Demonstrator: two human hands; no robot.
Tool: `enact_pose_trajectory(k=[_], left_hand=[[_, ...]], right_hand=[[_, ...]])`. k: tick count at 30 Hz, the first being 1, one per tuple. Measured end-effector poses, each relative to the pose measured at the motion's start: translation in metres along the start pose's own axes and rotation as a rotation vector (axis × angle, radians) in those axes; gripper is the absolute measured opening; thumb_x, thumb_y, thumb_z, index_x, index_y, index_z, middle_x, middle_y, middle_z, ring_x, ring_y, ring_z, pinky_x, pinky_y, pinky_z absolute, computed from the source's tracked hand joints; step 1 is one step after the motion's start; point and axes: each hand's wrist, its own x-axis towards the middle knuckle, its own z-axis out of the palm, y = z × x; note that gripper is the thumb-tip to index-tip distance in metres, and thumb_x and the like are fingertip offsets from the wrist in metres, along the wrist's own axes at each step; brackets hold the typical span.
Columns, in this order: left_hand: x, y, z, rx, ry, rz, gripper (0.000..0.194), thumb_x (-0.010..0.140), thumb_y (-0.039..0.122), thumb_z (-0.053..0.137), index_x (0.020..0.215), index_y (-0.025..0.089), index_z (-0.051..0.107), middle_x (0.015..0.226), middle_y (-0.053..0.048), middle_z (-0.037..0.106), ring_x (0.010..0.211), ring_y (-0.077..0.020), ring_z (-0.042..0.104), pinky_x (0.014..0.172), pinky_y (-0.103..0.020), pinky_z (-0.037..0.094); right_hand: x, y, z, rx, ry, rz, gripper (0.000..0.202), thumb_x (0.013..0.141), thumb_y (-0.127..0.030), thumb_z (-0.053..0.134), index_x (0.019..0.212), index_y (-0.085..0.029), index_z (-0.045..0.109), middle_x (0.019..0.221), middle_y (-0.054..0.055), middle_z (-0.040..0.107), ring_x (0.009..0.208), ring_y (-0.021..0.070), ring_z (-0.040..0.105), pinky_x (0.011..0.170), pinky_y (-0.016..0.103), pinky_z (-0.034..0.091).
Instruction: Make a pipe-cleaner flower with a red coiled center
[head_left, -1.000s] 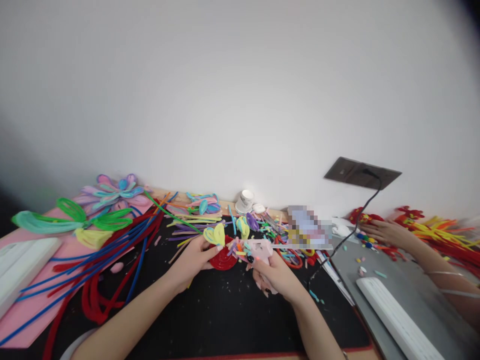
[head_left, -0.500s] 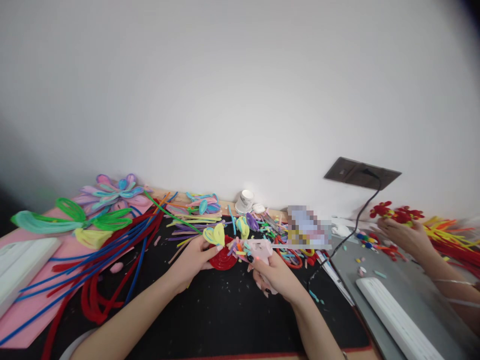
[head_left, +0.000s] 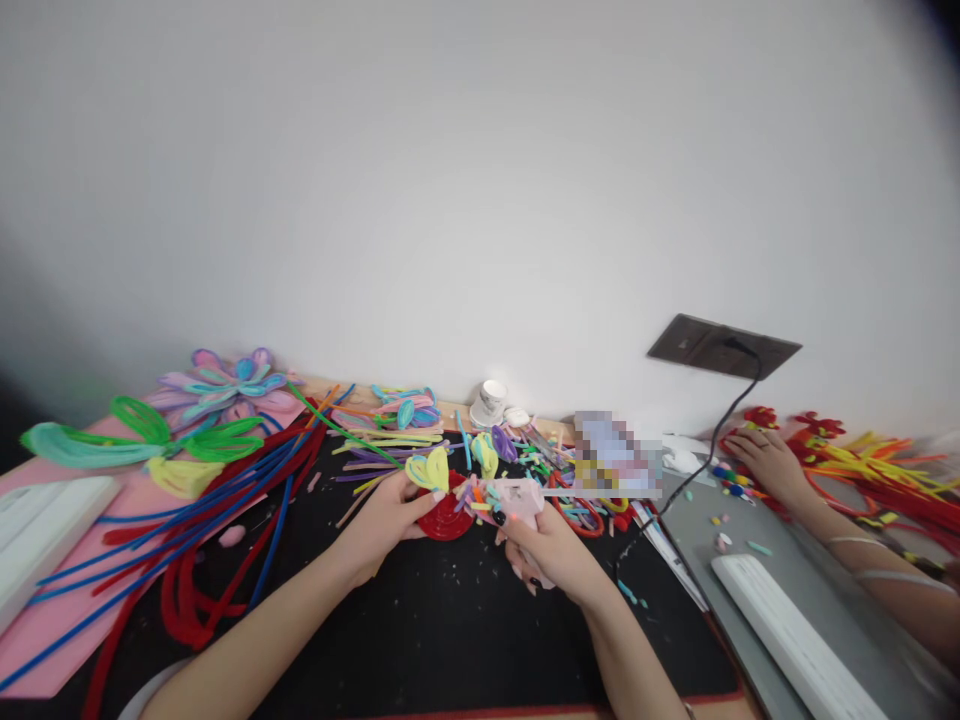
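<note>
Pinched between the fingers of my left hand point(head_left: 386, 525) is a yellow looped pipe-cleaner piece point(head_left: 428, 470), at the left of a round red coil point(head_left: 448, 512) near the middle of the black mat point(head_left: 450, 640). My right hand point(head_left: 541, 548) is wrapped round a pale pink glue gun point(head_left: 521, 497), whose front end points left towards the coil. Short coloured pipe-cleaner bits lie between the gun and the coil and partly hide the gun's tip. A yellow and blue looped piece point(head_left: 485, 455) sits just behind.
A paper cup point(head_left: 491, 401) stands by the wall. Blue stems point(head_left: 161, 540) and a large pastel flower point(head_left: 217, 385) lie left. A black cable point(head_left: 709, 455) hangs at right, near a white power strip point(head_left: 799, 635). Another person's hand point(head_left: 769, 465) is at far right.
The other person's hand at the far right has moved left and down, away from the red flowers it was holding. My two hands have hardly moved.
</note>
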Motion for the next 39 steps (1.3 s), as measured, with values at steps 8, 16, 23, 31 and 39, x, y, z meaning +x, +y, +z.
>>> enact_pose_trajectory(k=[8, 16, 23, 31, 39], left_hand=[[0.002, -0.002, -0.002, 0.025, 0.008, 0.014, 0.047, 0.067, 0.037, 0.074, 0.107, 0.017, 0.062, 0.11, -0.012, 0.07, 0.095, -0.0285, 0.068, 0.08, -0.043, 0.055], [0.006, -0.006, -0.003, 0.197, 0.083, 0.155, 0.041, 0.07, 0.034, 0.07, 0.108, 0.02, 0.063, 0.108, -0.009, 0.071, 0.1, -0.0295, 0.065, 0.08, -0.039, 0.054], [0.01, -0.006, -0.005, 0.271, 0.114, 0.254, 0.04, 0.068, 0.029, 0.071, 0.105, 0.018, 0.065, 0.107, -0.01, 0.071, 0.104, -0.0293, 0.064, 0.089, -0.04, 0.05], [0.005, 0.0, -0.004, 0.084, 0.165, 0.042, 0.046, 0.065, 0.038, 0.072, 0.104, 0.016, 0.061, 0.109, -0.012, 0.07, 0.097, -0.0288, 0.066, 0.074, -0.04, 0.056], [0.004, 0.005, -0.006, 0.001, 0.184, 0.06, 0.047, 0.066, 0.037, 0.074, 0.105, 0.016, 0.06, 0.111, -0.012, 0.068, 0.1, -0.0286, 0.065, 0.074, -0.038, 0.057]], right_hand=[[-0.001, -0.002, 0.0, -0.024, 0.014, 0.016, 0.027, 0.083, -0.041, 0.049, 0.071, -0.018, 0.053, 0.042, -0.006, 0.05, 0.03, 0.0058, 0.033, 0.03, 0.018, 0.03], [0.001, -0.001, 0.001, -0.122, 0.03, 0.011, 0.023, 0.084, -0.031, 0.046, 0.068, -0.018, 0.053, 0.041, -0.006, 0.049, 0.029, 0.0055, 0.033, 0.031, 0.017, 0.029], [-0.001, -0.003, 0.003, -0.268, 0.106, -0.039, 0.034, 0.082, -0.025, 0.046, 0.048, -0.02, 0.045, 0.04, -0.004, 0.048, 0.033, 0.0077, 0.041, 0.036, 0.019, 0.033], [0.0, -0.004, -0.018, -0.252, 0.268, -0.048, 0.04, 0.084, -0.036, 0.043, 0.048, -0.02, 0.047, 0.038, -0.003, 0.044, 0.033, 0.0092, 0.039, 0.038, 0.022, 0.03], [-0.007, -0.012, -0.053, -0.604, 0.687, -0.149, 0.029, 0.073, -0.026, 0.051, 0.1, -0.017, 0.058, 0.087, 0.006, 0.067, 0.077, 0.0212, 0.061, 0.066, 0.027, 0.043]])
